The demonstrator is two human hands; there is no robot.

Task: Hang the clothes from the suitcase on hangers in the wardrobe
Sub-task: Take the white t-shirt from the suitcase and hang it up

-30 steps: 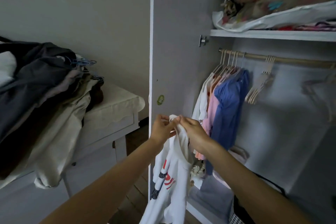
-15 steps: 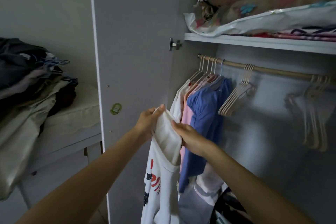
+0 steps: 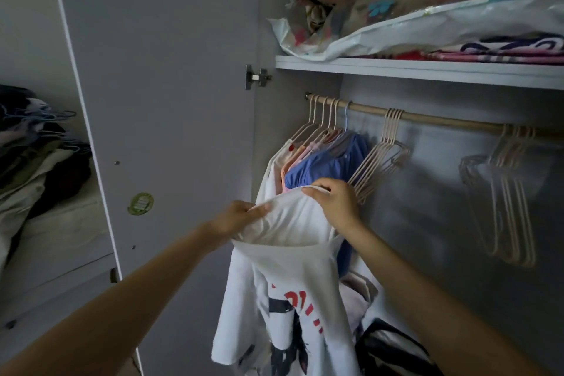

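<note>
I've got both hands pinching the white shirt (image 3: pixel 293 278) by its collar, right hand (image 3: pixel 335 204) nearer the rail (image 3: pixel 427 116) above, left hand (image 3: pixel 241 217) lower.

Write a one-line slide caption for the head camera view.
Both hands, left and right, grip a white printed T-shirt before the wardrobe rail, beside a hung blue shirt.

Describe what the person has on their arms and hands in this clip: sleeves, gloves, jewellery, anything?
Nothing is worn on what shows. Both forearms are bare up to the frame's lower edge, with no sleeve in view. The left hand and right hand are ungloved, and I see no rings, watch, bracelet or markings on either wrist. Fingernails are too small and dim to judge.
</note>
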